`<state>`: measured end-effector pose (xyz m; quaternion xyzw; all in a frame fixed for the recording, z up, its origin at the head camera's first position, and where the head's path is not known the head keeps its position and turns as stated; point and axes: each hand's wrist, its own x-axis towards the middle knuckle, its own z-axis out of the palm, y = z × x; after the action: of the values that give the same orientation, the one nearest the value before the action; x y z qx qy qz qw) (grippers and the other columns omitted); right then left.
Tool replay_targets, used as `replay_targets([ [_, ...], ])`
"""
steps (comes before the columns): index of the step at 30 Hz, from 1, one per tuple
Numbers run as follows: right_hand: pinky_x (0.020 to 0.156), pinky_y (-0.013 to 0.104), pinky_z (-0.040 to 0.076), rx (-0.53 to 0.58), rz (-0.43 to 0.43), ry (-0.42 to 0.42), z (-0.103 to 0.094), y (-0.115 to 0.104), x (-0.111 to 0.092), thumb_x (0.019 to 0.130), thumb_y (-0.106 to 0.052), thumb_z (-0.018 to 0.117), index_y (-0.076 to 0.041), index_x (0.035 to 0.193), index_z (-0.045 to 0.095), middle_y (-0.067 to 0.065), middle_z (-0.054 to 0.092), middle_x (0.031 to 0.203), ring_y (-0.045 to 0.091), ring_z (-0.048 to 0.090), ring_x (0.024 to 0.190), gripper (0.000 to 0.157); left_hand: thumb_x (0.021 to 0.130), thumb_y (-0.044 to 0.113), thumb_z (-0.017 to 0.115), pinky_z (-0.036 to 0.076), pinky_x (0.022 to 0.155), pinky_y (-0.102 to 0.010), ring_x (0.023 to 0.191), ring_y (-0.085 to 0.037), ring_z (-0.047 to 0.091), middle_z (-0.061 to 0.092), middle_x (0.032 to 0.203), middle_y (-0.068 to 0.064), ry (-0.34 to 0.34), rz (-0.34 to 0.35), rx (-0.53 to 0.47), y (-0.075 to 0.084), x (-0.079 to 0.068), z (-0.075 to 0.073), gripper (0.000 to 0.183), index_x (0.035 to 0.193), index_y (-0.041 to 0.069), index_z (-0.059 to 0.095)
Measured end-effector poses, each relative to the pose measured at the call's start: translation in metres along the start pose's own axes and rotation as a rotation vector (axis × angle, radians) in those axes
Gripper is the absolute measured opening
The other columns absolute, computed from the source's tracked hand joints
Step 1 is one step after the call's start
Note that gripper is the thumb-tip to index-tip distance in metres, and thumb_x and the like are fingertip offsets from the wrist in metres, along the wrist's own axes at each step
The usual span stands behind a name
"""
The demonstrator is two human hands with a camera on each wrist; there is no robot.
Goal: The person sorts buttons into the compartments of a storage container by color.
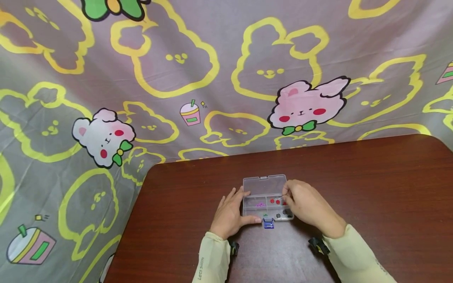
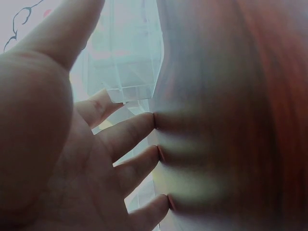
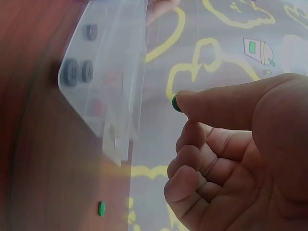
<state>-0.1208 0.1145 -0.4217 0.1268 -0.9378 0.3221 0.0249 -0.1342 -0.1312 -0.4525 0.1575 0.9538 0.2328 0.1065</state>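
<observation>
A clear plastic compartment box (image 1: pixel 255 214) lies on the table, its lid (image 1: pixel 263 185) raised at the back. My left hand (image 1: pixel 228 214) holds it from the left, thumb along the front edge, index finger at the back corner; the other fingertips touch the table in the left wrist view. Above the box's right side, my right hand (image 1: pixel 304 202) pinches a small green button (image 3: pixel 176 102) between thumb and index finger. The compartments hold purple pieces (image 1: pixel 260 204), red buttons (image 1: pixel 277 202), green pieces (image 1: pixel 265 215) and black buttons (image 3: pixel 87 71).
A loose green button (image 3: pixel 101 208) lies on the table beside the box. The blue latch (image 1: pixel 268 223) hangs off the box's front edge. Behind the brown table (image 1: pixel 184 204) hangs a patterned cloth (image 1: pixel 226 78).
</observation>
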Motion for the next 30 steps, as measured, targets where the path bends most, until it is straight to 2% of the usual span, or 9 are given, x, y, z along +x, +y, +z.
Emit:
replay_targets([
  [8, 0.061, 0.030, 0.043, 0.011, -0.039, -0.012, 0.009, -0.008, 0.000, 0.089, -0.001, 0.070, -0.013, 0.080, 0.060, -0.005, 0.052, 0.074, 0.011, 0.047, 0.068, 0.018, 0.075, 0.059, 0.080, 0.020, 0.121, -0.055, 0.150, -0.028, 0.027, 0.036, 0.161, -0.009, -0.001, 0.004, 0.007, -0.001, 0.000, 0.000, 0.087, 0.147, 0.019, 0.051],
  [15, 0.061, 0.027, 0.043, 0.068, -0.043, -0.065, 0.014, -0.018, 0.002, 0.091, -0.003, 0.069, -0.012, 0.085, 0.061, -0.006, 0.053, 0.076, 0.009, 0.047, 0.066, 0.014, 0.075, 0.058, 0.080, 0.020, 0.121, -0.055, 0.150, -0.028, 0.027, 0.036, 0.161, -0.009, 0.001, 0.010, 0.005, -0.001, -0.001, 0.000, 0.087, 0.147, 0.019, 0.051],
  [30, 0.062, 0.028, 0.043, 0.028, -0.102, -0.063, 0.030, -0.028, 0.004, 0.087, -0.002, 0.073, -0.013, 0.079, 0.059, -0.007, 0.050, 0.074, 0.010, 0.046, 0.069, 0.020, 0.075, 0.060, 0.079, 0.021, 0.120, -0.056, 0.150, -0.029, 0.028, 0.036, 0.160, -0.010, 0.009, 0.019, 0.010, -0.002, 0.000, 0.001, 0.087, 0.147, 0.019, 0.051],
])
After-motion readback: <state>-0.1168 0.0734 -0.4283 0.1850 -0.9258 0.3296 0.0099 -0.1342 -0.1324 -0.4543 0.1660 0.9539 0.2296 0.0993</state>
